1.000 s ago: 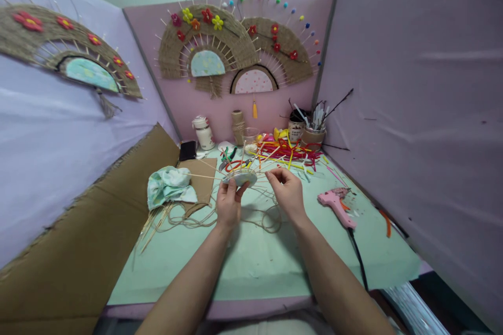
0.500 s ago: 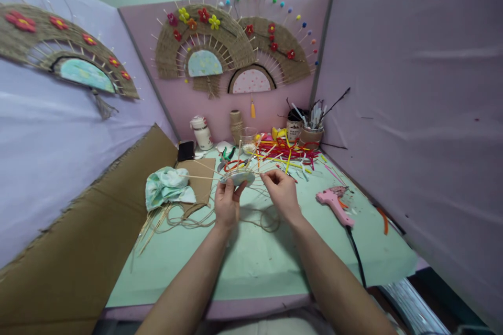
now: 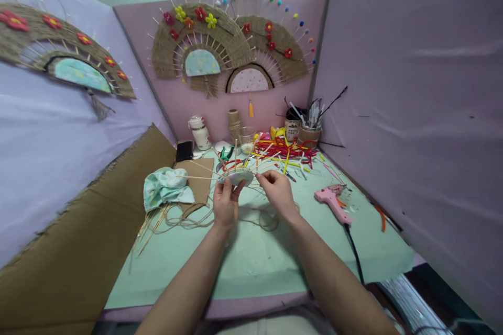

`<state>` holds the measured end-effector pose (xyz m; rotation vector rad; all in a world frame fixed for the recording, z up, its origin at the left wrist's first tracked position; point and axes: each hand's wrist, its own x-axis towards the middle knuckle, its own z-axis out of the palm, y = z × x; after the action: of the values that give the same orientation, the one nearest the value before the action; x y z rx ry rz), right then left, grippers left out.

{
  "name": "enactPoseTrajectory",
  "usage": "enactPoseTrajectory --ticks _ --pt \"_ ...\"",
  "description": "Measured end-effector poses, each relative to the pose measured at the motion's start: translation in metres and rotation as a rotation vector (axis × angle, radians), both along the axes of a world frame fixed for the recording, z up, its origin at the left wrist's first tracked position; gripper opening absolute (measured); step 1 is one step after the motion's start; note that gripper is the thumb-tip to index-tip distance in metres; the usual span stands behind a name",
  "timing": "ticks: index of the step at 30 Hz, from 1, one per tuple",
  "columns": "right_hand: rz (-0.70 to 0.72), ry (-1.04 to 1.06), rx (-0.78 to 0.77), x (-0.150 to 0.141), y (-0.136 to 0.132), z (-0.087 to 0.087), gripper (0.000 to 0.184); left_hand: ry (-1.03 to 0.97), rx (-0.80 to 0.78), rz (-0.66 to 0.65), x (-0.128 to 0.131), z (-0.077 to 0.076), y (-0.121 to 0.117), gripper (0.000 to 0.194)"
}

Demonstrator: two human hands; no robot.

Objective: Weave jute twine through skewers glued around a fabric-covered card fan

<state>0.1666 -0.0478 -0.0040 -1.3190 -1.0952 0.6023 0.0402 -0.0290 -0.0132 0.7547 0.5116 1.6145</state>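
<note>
Above the table's middle, my left hand grips a small fan base, a pale blue half-round piece with thin wooden sticks fanning out from its far edge. The thumb lies on its near face. At the base's right end my right hand is closed in a pinch, its fingertips on thin twine among the sticks; the exact hold is too small to see clearly. Loose loops of twine lie on the table beneath both hands.
A pink glue gun with a black cord lies right. Left are crumpled cloth, sticks and cardboard. Pliers, red and yellow pipe cleaners, a twine spool and a white bottle stand behind. Finished fans hang above.
My right hand has moved slightly left, closer to the fan base's right end. My left hand keeps its hold on the base. The view has shifted a little.
</note>
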Motion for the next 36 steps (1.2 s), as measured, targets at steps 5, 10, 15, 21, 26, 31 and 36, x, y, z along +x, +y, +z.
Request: enactPoseTrajectory --ticks 5,10,15,21,26,31,36 --pt "0.027 0.054 -0.058 0.000 0.001 0.000 0.028 0.002 -0.005 0.006 0.000 0.000 0.000 0.020" --pt "0.077 0.146 -0.125 -0.001 0.002 0.001 0.027 0.006 0.005 0.002 0.000 0.000 0.000 0.019" --pt "0.141 0.242 -0.173 -0.002 0.001 0.002 0.028 0.003 -0.006 -0.004 -0.001 -0.001 0.001 0.018" --pt "0.197 0.305 -0.226 0.000 0.001 0.002 0.028 -0.030 -0.040 -0.043 -0.003 -0.001 0.002 0.020" --pt "0.214 0.324 -0.202 -0.001 0.000 0.001 0.029 -0.051 -0.063 -0.046 -0.002 0.000 0.003 0.018" --pt "0.183 0.215 -0.097 -0.001 -0.001 -0.003 0.036 -0.164 -0.141 -0.002 -0.011 0.003 0.016 0.009" --pt "0.240 0.015 -0.085 -0.003 -0.002 -0.010 0.033 -0.260 -0.285 -0.026 -0.020 0.003 0.027 0.012"
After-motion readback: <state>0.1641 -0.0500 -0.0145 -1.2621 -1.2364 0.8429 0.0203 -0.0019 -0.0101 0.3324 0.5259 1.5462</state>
